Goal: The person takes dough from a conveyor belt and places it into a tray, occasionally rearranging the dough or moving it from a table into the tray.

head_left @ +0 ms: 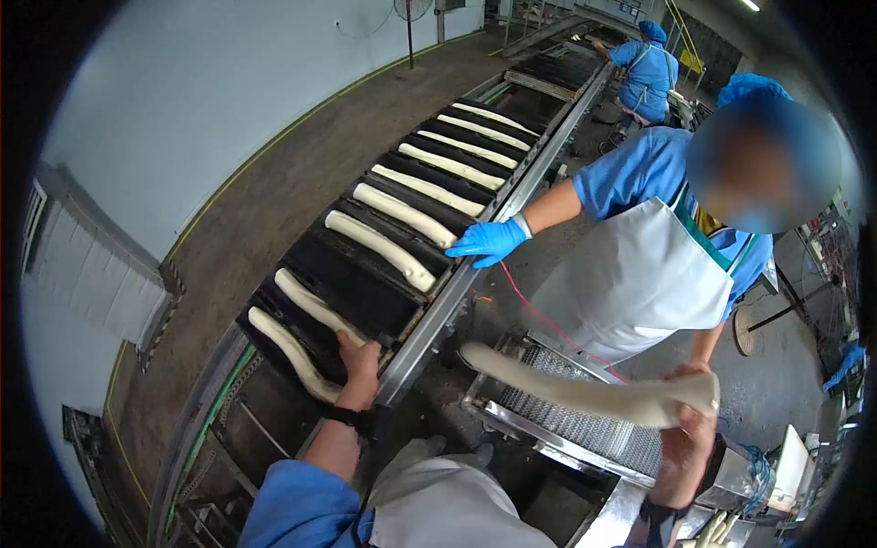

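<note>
While the right hand (689,440) clasps one end of a long pale roll (585,395) over the mesh belt (585,441), that thing's probably soft and floppy, with some heft, so supporting the middle too seems smart. The left hand (358,359) cups the end of another roll (315,303) on the black trays (352,285), can't tell how tightly. Farther up, a co-worker's gloved hand (491,242) rests at the trays' edge.

Runs as a conveyor (438,315) from lower left to upper right of the frame, with black trays (376,294) along it. Carries nine long, pale rolls (384,248) at mid-frame, each slanting down to the right, set apart. Spaces the second and third from lower left more widely.
</note>
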Demonstrator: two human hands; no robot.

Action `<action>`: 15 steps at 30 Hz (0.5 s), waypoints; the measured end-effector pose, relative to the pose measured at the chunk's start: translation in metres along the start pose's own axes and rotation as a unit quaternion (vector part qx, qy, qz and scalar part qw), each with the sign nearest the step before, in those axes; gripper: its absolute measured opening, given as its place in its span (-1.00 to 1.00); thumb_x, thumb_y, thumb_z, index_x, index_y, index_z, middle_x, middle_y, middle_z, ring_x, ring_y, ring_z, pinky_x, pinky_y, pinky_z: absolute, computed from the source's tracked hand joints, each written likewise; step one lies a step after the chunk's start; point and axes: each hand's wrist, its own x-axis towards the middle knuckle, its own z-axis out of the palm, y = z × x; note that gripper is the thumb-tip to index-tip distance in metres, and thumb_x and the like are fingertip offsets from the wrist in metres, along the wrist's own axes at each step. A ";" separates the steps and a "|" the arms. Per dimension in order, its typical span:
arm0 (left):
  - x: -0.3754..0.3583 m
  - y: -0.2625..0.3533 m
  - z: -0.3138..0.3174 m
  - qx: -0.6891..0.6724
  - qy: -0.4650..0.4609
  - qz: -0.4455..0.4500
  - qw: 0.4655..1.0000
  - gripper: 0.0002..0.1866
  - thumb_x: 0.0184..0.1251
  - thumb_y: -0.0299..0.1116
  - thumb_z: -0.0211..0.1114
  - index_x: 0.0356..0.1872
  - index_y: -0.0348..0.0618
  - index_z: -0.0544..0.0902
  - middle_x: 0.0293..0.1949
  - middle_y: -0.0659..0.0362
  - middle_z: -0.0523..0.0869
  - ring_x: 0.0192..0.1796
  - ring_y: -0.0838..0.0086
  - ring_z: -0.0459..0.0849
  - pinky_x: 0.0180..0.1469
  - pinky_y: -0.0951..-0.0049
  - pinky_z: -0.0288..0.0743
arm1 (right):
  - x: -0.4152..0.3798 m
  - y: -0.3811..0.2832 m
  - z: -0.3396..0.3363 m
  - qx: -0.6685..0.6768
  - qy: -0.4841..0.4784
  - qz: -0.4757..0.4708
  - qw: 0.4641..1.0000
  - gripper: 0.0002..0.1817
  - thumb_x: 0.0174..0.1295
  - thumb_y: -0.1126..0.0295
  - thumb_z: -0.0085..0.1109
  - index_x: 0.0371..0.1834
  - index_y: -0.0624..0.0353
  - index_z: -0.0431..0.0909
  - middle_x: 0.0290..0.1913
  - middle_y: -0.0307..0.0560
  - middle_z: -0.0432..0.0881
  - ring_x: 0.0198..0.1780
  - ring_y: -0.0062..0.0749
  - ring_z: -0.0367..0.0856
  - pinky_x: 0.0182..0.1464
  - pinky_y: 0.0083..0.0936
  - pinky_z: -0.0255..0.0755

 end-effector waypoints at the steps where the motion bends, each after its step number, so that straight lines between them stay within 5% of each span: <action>1: 0.001 0.000 -0.002 -0.065 -0.039 -0.003 0.997 -0.05 0.13 -0.57 0.32 0.56 -0.36 0.03 0.44 -0.21 0.30 0.42 0.08 0.38 0.40 0.26 0.32 | 0.006 -0.001 0.035 -0.021 -0.068 0.007 0.997 -0.16 -0.15 0.13 0.57 0.21 0.29 0.44 0.03 0.01 0.58 0.09 -0.27 0.60 0.13 -0.34 0.49; 4: 0.009 -0.017 -0.001 -0.147 -0.067 -0.028 0.986 -0.02 0.18 -0.57 0.35 0.58 -0.34 -0.03 0.49 -0.19 0.22 0.50 0.09 0.27 0.48 0.26 0.22 | 0.008 0.012 0.126 0.117 -0.236 0.128 0.956 -0.04 0.02 0.24 0.47 0.50 0.33 0.23 0.30 0.06 0.52 0.34 -0.16 0.51 0.39 -0.10 0.40; 7: -0.005 0.001 -0.013 -0.182 -0.077 -0.066 0.978 0.03 0.24 -0.54 0.39 0.61 -0.31 -0.13 0.56 -0.14 0.08 0.54 0.12 0.20 0.55 0.28 0.09 | -0.001 0.043 0.155 0.153 -0.307 0.152 0.927 -0.25 0.22 0.52 0.28 0.51 0.28 0.23 0.37 0.10 0.48 0.38 -0.11 0.48 0.43 -0.03 0.36; 9: -0.013 0.012 -0.018 -0.256 -0.124 0.019 0.959 0.02 0.26 -0.50 0.38 0.60 -0.32 -0.14 0.59 -0.15 0.02 0.59 0.10 0.09 0.59 0.23 -0.03 | -0.008 0.058 0.147 0.118 -0.290 0.154 0.937 -0.30 0.22 0.54 0.25 0.48 0.29 0.28 0.35 0.09 0.50 0.38 -0.14 0.48 0.43 -0.08 0.37; 11: -0.007 0.012 -0.017 -0.013 -0.062 0.126 0.990 0.00 0.23 -0.46 0.39 0.60 -0.29 -0.07 0.60 -0.19 -0.03 0.65 0.09 -0.15 0.64 0.16 -0.23 | -0.019 0.079 0.123 0.079 -0.246 0.147 0.955 -0.34 0.23 0.57 0.23 0.45 0.29 0.33 0.33 0.07 0.52 0.37 -0.17 0.48 0.42 -0.13 0.38; 12: -0.008 0.030 -0.017 0.009 -0.055 0.189 0.980 -0.01 0.22 -0.50 0.38 0.60 -0.26 -0.05 0.60 -0.16 -0.03 0.65 0.09 -0.11 0.64 0.16 -0.29 | -0.024 0.094 0.104 0.031 -0.203 0.167 0.964 -0.38 0.23 0.57 0.24 0.40 0.30 0.38 0.30 0.06 0.55 0.35 -0.20 0.50 0.39 -0.20 0.40; 15: 0.031 0.064 0.005 -0.160 -0.142 0.159 0.964 -0.07 0.23 -0.60 0.33 0.60 -0.19 0.02 0.60 -0.10 0.02 0.63 0.10 0.01 0.63 0.11 -0.11 | -0.060 0.126 0.045 -0.065 -0.024 0.217 0.974 -0.46 0.22 0.54 0.25 0.31 0.33 0.47 0.23 0.02 0.60 0.26 -0.29 0.56 0.29 -0.37 0.45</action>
